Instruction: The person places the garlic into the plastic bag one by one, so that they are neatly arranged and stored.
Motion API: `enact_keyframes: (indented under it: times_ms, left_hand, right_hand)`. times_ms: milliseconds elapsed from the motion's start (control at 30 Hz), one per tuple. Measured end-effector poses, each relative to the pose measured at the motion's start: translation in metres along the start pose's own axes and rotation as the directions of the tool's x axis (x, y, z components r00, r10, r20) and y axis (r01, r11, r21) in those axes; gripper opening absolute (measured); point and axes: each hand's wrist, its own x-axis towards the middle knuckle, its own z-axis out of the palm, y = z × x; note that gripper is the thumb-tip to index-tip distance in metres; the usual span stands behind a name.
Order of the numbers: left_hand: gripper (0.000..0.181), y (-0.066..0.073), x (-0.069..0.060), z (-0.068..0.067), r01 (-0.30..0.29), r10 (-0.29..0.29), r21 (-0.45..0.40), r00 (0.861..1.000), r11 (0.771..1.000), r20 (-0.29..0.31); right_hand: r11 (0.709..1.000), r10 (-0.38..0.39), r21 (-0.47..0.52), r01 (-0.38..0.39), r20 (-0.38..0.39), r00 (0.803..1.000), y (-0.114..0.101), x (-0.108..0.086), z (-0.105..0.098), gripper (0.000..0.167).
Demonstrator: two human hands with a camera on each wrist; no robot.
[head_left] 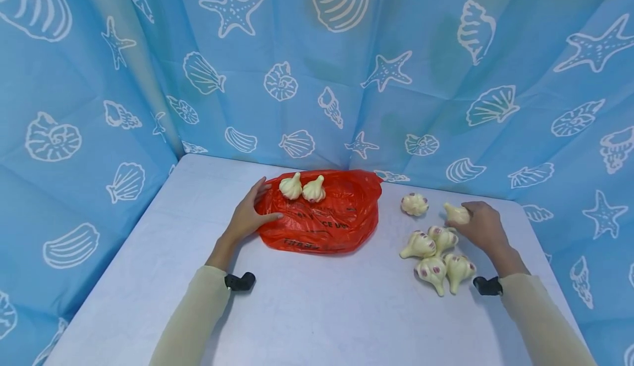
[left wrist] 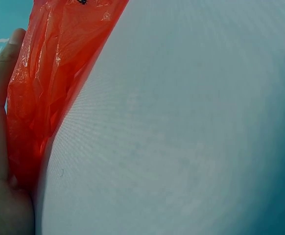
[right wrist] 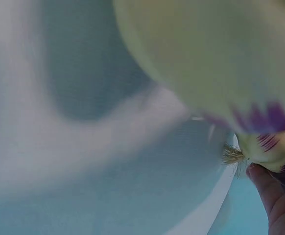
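A red plastic bag (head_left: 317, 228) with dark print lies flat on the white table. Two garlic bulbs (head_left: 290, 186) sit side by side on its far left part. My left hand (head_left: 251, 212) rests at the bag's left edge, fingers extended and thumb over the plastic; the left wrist view has the hand beside the crumpled red film. At the right, my right hand (head_left: 480, 224) holds a garlic bulb (head_left: 458, 214), its stem pointing left. In the right wrist view, root hairs show on the held garlic bulb (right wrist: 270, 149), and another bulb (right wrist: 206, 58) looms blurred in front.
Several garlic bulbs (head_left: 431, 271) lie bunched just left of and nearer than my right hand. One single bulb (head_left: 414, 205) stands behind them, between bag and hand. A blue curtain (head_left: 297, 80) with shell prints hangs behind and beside the white table (head_left: 322, 311).
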Motion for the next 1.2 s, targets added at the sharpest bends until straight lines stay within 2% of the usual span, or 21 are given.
enact_keyframes:
  times_ms: [167, 333, 600, 867, 1200]
  left_hand:
    - [0.107, -0.001, 0.001, 0.001, -0.008, 0.008, 0.006, 1.000, 1.000, 0.000]
    - [0.106, -0.001, 0.000, 0.001, -0.009, 0.009, 0.011, 1.000, 1.000, -0.004]
    - [0.107, -0.002, 0.001, 0.000, -0.026, 0.026, 0.013, 1.000, 1.000, -0.011]
    - [0.107, -0.001, 0.001, -0.001, -0.027, 0.027, 0.010, 1.000, 1.000, -0.012]
    - [0.107, -0.003, 0.002, 0.001, -0.030, 0.030, 0.003, 1.000, 1.000, -0.010]
  right_hand:
    - [0.999, -0.016, -0.044, 0.014, -0.055, 0.998, 0.000, -0.006, 0.002, 0.077]
    - [0.997, -0.041, -0.073, 0.032, -0.118, 0.992, 0.002, -0.008, 0.002, 0.068]
    - [1.000, -0.025, -0.013, 0.023, -0.136, 0.990, 0.002, -0.007, 0.000, 0.059]
    - [0.993, 0.064, 0.104, -0.052, -0.121, 0.991, -0.001, -0.008, -0.005, 0.064]
    - [0.977, 0.026, 0.209, 0.034, -0.275, 0.961, -0.011, -0.009, -0.015, 0.060]
